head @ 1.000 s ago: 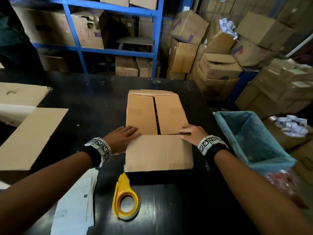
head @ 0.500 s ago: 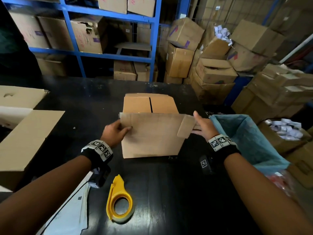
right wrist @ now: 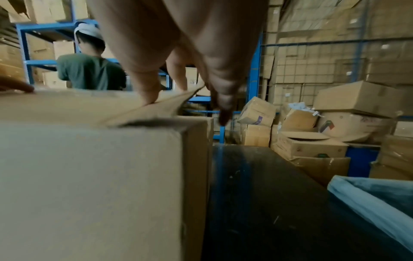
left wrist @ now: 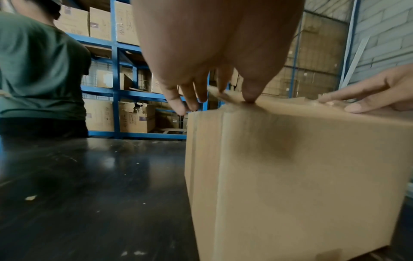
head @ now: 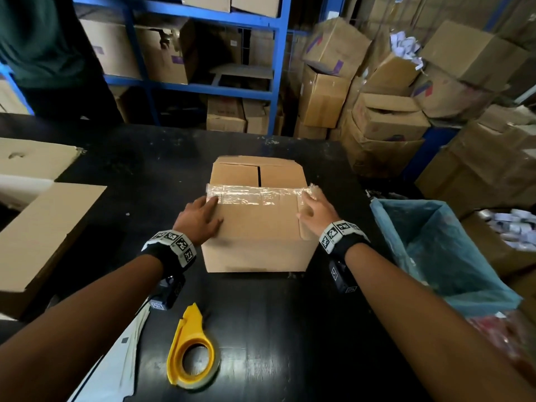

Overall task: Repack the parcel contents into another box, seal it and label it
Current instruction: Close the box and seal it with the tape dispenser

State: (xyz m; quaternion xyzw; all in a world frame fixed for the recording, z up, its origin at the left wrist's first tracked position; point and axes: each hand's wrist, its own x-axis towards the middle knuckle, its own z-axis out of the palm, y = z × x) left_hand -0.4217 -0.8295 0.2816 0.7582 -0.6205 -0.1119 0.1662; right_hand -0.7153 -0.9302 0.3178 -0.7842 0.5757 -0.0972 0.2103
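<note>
A brown cardboard box (head: 255, 233) stands on the black table (head: 275, 329). Its near flap is folded over the top, with a crumpled strip of clear tape (head: 255, 195) along the flap's far edge. My left hand (head: 208, 211) presses the flap's left corner, thumb on top (left wrist: 248, 98), with the other fingers hanging past the box's side. My right hand (head: 307, 207) presses the right corner, where the flap (right wrist: 174, 104) still stands slightly raised. Two far flaps meet at a dark slit beyond the tape. The box's contents are hidden.
A yellow tape dispenser (head: 191, 352) lies near me, papers (head: 116, 367) to its left. Open cardboard boxes (head: 43, 227) sit at the table's left. A bin lined with a blue bag (head: 435, 250) stands at the right. A person in a green shirt (left wrist: 40, 70) stands by the blue shelving.
The near flap lay flat toward me, was lifted by both hands, and now lies folded over the box top. Both hands moved from gripping its edges to pressing its corners.
</note>
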